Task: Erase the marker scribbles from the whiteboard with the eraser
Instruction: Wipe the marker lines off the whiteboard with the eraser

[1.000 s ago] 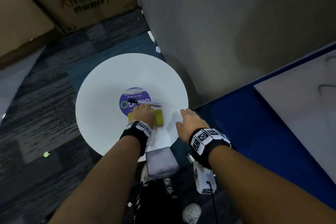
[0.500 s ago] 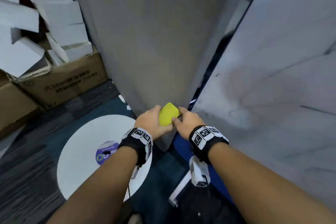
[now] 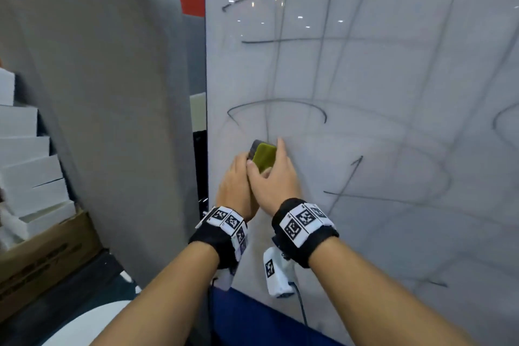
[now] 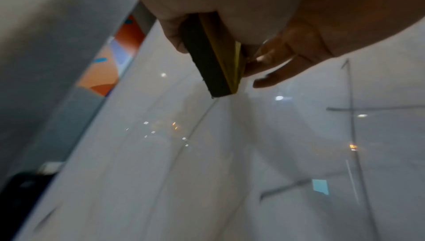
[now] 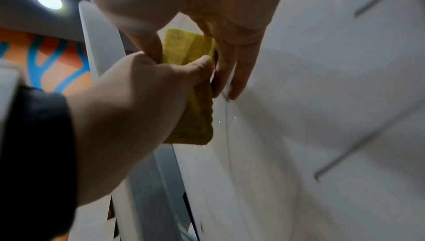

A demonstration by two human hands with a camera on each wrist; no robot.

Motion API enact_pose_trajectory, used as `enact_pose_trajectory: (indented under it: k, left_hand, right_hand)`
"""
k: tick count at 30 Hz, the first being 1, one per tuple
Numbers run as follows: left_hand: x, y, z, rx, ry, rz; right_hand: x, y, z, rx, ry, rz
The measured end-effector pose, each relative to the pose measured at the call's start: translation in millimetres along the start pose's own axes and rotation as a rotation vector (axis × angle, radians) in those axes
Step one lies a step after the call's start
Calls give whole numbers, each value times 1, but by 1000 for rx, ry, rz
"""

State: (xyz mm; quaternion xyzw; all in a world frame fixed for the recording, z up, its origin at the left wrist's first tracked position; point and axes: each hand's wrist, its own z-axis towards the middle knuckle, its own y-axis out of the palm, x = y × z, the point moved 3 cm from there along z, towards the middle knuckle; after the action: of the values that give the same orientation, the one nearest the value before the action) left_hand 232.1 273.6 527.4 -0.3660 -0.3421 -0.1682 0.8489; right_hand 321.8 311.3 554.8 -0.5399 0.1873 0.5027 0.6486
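The whiteboard (image 3: 393, 78) stands upright on the right, crossed by black marker scribbles (image 3: 276, 102). The eraser (image 3: 264, 156), yellow with a dark felt face, is held upright just off the board near its left edge. My left hand (image 3: 237, 182) grips its lower part, thumb curled over the yellow face (image 5: 188, 88). My right hand (image 3: 273, 174) pinches the same eraser, thumb on the yellow side, fingers (image 5: 230, 74) behind it towards the board. The left wrist view shows the dark felt (image 4: 207, 63) beside the yellow layer. A scribble line (image 4: 200, 119) runs just beyond the eraser's end.
A grey padded partition (image 3: 112, 93) stands close on the left of the board. Stacked white boxes (image 3: 25, 163) and a cardboard box (image 3: 42, 255) are at far left. A round white table (image 3: 92, 323) lies low at left. A blue base (image 3: 252, 323) runs under the board.
The eraser has gone from the round table up to the whiteboard's lower left. First only my left hand held it; now both hands hold it, higher than half a second ago.
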Motion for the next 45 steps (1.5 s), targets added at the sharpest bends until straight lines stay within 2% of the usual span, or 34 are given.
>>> enact_pose_trajectory:
  k: [6,8,11,14,21,25,29,33,36,40,45]
  left_hand:
    - [64,-9,31,66,103,-89]
    - [79,-19,44,63,203,-95]
    - [99,-37,64,86,441,-66]
    - [116,-57,89,114,575,-33]
    - [118,-105,158,321,693,34]
    - [115,-133,200,452,636,16]
    - [108,-148,233,485,559,-21]
    - [89,-145,244,418,424,-124]
    - [87,-144,252,353,384,-233]
    - [83,-135,264,214,170,-392]
    - [77,-137,268,166,88,-424]
  right_hand:
    - [-43,-59,8,167,-85,-51]
    - [-59,-75,12,231,-144,-95]
    - [-82,-92,21,331,-247,-174]
    - [-106,-104,32,434,-337,-219]
    - [-150,-123,77,789,-474,-376]
    - [-171,-133,107,944,-464,-493]
    - [-196,-135,123,1039,-513,-580]
    - [-228,-126,133,1060,-588,-643]
    - [-242,-115,144,1014,-640,-704]
    - [-248,-109,159,989,-632,-738]
    - [-249,-108,170,950,-631,-792]
